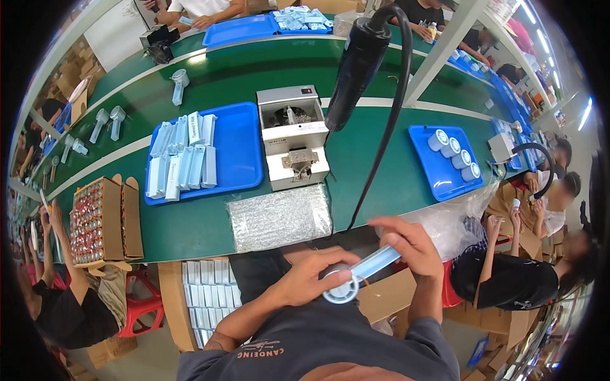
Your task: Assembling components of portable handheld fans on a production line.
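In front of my chest I hold a light-blue handheld fan (377, 261) with a round, caged head. My left hand (312, 274) is closed around the head, its thumb and fingers pressed on the rim. The far end of the handle is pinched in my right hand (414, 246), with the index finger stretched out. A thin wire (367, 280) shows beside the head. Beyond my hands, a black electric screwdriver (360, 73) hangs over the green bench, and a bubble-wrap sheet (279, 218) lies at its near edge.
A grey-white screw feeder (292, 136) stands mid-bench. Left of it, a blue tray (241, 152) holds several light-blue handle shells; right, another blue tray (448, 181) holds round fan heads. An open carton (122, 216) of small parts stands at the left. Co-workers sit on both sides.
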`<state>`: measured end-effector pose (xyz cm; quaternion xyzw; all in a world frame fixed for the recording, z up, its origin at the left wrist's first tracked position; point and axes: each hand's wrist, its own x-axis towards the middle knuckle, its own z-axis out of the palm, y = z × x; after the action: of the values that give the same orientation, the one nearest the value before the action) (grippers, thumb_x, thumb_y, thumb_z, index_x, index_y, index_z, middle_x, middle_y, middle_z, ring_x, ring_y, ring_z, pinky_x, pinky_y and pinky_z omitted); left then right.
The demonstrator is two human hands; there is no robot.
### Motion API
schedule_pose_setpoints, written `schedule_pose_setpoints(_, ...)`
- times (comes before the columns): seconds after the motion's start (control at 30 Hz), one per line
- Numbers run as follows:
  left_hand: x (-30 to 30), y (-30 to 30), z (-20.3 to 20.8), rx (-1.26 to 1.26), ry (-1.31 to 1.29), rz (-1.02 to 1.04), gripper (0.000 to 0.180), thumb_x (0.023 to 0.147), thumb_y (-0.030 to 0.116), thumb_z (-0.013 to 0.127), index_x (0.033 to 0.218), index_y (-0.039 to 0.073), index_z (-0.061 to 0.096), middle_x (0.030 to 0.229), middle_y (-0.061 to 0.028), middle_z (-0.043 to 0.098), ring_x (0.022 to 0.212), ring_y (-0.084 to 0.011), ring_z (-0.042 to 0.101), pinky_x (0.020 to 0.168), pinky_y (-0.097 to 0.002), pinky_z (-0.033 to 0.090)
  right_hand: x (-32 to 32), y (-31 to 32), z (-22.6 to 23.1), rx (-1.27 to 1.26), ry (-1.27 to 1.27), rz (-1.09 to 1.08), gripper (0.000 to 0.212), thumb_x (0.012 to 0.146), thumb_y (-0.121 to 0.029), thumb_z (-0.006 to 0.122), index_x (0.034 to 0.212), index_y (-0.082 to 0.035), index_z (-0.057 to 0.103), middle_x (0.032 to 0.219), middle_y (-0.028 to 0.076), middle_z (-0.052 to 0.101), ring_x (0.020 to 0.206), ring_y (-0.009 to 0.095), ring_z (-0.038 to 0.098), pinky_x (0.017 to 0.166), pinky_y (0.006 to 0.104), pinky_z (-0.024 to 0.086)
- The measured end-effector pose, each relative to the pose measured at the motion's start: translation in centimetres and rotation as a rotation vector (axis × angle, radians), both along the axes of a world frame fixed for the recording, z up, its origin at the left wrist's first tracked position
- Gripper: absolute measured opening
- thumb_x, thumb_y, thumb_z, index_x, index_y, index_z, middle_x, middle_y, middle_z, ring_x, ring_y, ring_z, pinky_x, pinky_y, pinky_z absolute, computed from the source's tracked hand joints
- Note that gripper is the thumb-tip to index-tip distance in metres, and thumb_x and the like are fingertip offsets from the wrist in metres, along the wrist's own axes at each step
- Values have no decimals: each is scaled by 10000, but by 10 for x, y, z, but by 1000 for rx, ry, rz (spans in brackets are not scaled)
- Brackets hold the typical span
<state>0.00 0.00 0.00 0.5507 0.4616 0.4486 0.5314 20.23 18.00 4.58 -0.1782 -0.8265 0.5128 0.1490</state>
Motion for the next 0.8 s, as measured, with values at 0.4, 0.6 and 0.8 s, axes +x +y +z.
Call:
schedule_pose_setpoints(0.4,-69,-35,111,1403,-268,481,234,825,60,582,620,104,480,566,-24,580,418,-110,454,408,-247,226,-20,207,33,-188,-83,-494,406,994,-370,531,1019,-2,700,663,5,579,453,54,416,395,224,264)
schedule_pose_setpoints(0.6,-106,-25,65,1259,125,373,237,793,-1,539,589,99,472,568,-2,547,425,-120,448,411,-253,238,-187,388,-17,-379,61,-200,380,1054,-334,533,1210,6,599,921,119,668,632,134,550,546,242,415)
schedule_pose_setpoints(0.8,-121,-25,0,587,194,575,57,686,94,640,648,86,598,608,-39,558,474,-214,541,441,-310,387,-406,445,-94,-565,197,-379,337,1056,-244,538,1236,39,555,1018,193,693,840,253,674,723,352,564)
